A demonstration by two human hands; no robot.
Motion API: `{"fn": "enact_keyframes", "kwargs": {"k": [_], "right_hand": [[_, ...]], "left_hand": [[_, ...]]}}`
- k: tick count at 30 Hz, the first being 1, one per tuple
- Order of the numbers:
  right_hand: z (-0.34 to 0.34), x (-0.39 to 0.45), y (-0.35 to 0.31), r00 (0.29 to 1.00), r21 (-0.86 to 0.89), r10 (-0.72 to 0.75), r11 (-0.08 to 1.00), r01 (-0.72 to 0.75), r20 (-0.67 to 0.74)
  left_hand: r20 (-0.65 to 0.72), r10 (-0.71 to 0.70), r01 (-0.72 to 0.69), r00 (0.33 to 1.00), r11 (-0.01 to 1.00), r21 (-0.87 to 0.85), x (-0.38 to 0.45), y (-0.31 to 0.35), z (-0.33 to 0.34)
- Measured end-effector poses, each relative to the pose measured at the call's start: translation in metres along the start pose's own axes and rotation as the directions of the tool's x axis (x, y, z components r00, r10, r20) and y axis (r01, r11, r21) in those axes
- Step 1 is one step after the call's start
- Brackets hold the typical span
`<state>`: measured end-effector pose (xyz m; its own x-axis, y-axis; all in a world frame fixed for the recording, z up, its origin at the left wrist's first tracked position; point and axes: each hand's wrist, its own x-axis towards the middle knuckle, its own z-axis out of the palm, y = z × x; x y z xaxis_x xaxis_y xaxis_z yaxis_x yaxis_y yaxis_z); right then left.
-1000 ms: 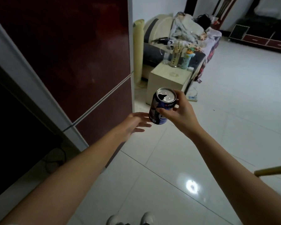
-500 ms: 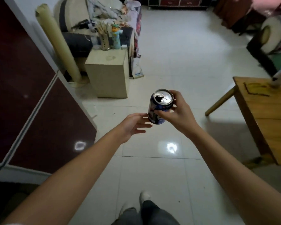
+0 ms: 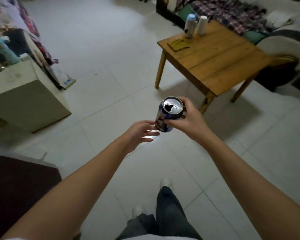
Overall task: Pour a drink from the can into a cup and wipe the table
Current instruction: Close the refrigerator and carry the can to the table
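Now, right hand (image 3: 189, 121) gripping open can (image 3: 169, 114), left hand (image 3: 139, 134) loose (fingers spread)

A blue can (image 3: 164, 118) with a silver top, a honey-brown wooden surface (image 3: 215, 56) at two o'clock, white floor tiles (image 3: 102, 49).

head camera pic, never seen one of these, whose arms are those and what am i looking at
The camera sits on a person's head and looks forward and down, so the two bare arms reaching out from the bottom are that person's own; their legs and shoes show below. There is no machine here.

The right hand grips an opened drink can, held upright over the tiled floor. The left hand is open, fingers relaxed, close beside the can's base.

Ahead to the right stands a wooden table. On its far corner are a bottle with a blue cap and a white cylinder, with a yellow cloth lying flat nearby.
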<state>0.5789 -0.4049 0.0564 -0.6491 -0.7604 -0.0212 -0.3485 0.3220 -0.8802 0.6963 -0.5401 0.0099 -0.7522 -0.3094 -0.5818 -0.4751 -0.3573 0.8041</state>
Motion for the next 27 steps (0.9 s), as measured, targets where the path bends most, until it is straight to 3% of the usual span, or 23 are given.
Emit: {"fn": "enact_keyframes", "kwargs": {"k": [9,17,27], "right_hand": [[-0.088,-0.058,0.046,0.946,0.042,0.210,0.978,-0.207,-0.247],[-0.177,-0.095,0.102,0.842,0.067,0.323,0.943,-0.327,-0.433],[-0.268,-0.129,0.166,0.721,0.170,0.425,0.900,-0.401,-0.547]], "left_hand": [[0.279,-0.079,0.021,0.957,0.978,0.206,0.050,0.005,0.107],[0.426,-0.159,0.011,0.890,0.944,0.329,0.098,0.016,0.226],[0.507,-0.234,0.000,0.830,0.908,0.420,0.139,0.021,0.352]]}}
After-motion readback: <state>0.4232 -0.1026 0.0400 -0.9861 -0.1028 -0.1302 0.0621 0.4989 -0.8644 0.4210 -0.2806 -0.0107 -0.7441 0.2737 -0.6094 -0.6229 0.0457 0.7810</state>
